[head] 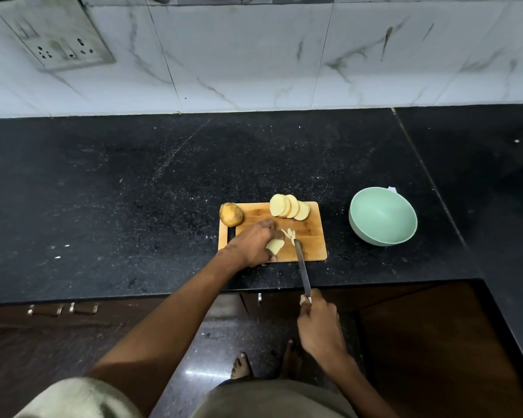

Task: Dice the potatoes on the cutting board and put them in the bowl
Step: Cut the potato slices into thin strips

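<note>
- The task looks to be at an early stage: the green bowl [383, 216] is empty, to the right of the cutting board [310, 236].
- One whole potato [231, 214] lies untouched at the board's far left corner.
- Round slices [289, 206] lean together at the far edge, not yet diced.
- The left hand [254, 244] holds down a slice piece [274, 245]; a few thin strips [289, 233] lie beside it.
- The right hand [319, 324] grips the knife [302, 268], its tip near the strips.
- I judge most dicing and all transfer are left.

Whole potato [231, 214] on cutting board [310, 233] left end; slices [289, 206] behind; bowl [383, 216] right of board.
</note>
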